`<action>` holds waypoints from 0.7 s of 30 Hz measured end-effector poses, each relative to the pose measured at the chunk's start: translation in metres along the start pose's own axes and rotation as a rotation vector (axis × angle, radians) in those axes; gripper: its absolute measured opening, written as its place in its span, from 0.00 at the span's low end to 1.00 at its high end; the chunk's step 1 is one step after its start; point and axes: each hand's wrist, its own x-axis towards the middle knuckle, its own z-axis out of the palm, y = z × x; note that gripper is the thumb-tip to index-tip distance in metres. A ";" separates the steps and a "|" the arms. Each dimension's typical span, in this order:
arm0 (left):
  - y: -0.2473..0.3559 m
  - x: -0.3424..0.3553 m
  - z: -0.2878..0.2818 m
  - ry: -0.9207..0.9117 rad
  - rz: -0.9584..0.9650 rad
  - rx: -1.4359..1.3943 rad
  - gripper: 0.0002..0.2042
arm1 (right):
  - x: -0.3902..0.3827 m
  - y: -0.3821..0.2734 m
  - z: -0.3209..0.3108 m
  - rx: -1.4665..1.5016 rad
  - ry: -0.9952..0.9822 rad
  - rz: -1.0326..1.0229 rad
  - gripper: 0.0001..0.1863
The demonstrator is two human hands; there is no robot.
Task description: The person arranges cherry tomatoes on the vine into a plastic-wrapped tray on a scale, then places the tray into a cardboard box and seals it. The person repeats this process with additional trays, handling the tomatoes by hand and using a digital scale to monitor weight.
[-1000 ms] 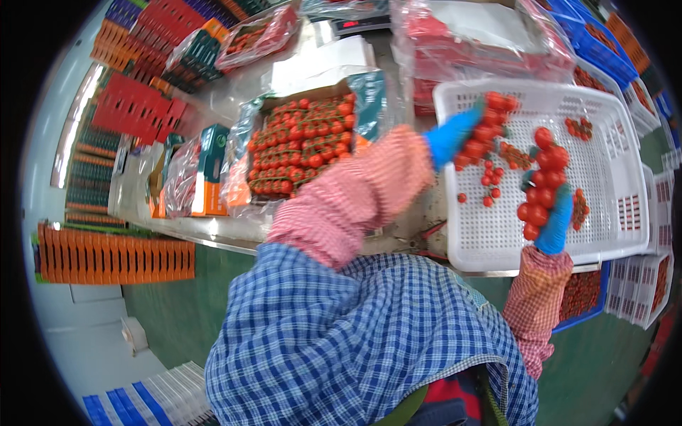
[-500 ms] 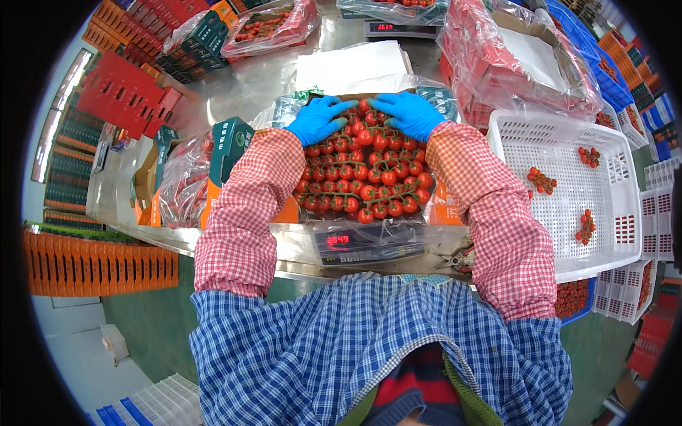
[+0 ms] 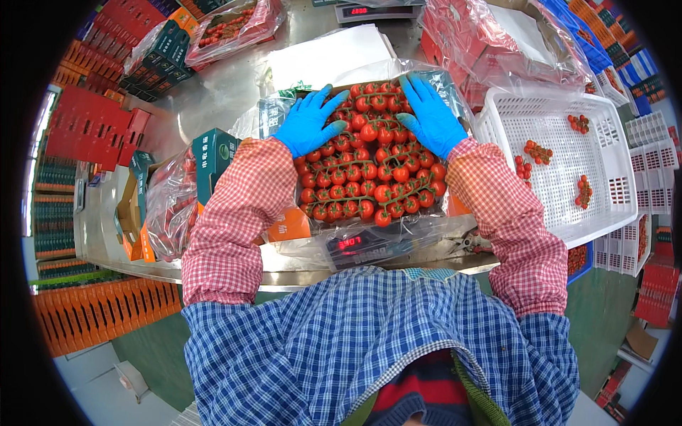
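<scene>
A lined carton packed with rows of red vine tomatoes (image 3: 369, 188) sits on a digital scale (image 3: 355, 245) in front of me. My left hand (image 3: 307, 124) lies spread in its blue glove over the upper left edge of the tomatoes and carton. My right hand (image 3: 430, 117), also gloved, is open on the upper right side, fingers stretched over the rim and fruit. To the right a perforated white basket (image 3: 568, 216) holds several small bunches (image 3: 538, 152). Pruning shears (image 3: 465, 243) lie beside the scale, near my right sleeve.
White paper sheets (image 3: 323, 53) lie behind the carton. Green-and-orange cartons (image 3: 214, 167) and bagged produce (image 3: 170, 213) stand at left. A bagged red box (image 3: 497, 42) is at back right, another scale (image 3: 376, 12) at the back. Stacked orange trays (image 3: 92, 312) are at lower left.
A second ago both hands held large tomato bunches at the basket. They moved left to the carton, which now has those bunches' place vacated in the basket, and both now lie spread.
</scene>
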 end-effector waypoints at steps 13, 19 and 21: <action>0.008 -0.023 -0.003 -0.020 -0.022 0.145 0.36 | -0.005 0.025 -0.011 -0.080 -0.190 -0.267 0.38; 0.006 -0.019 -0.002 0.023 0.065 0.138 0.36 | 0.001 0.005 -0.016 0.009 -0.079 -0.175 0.36; 0.004 -0.018 -0.002 0.001 0.089 0.137 0.36 | 0.005 -0.003 -0.016 0.186 -0.132 -0.298 0.36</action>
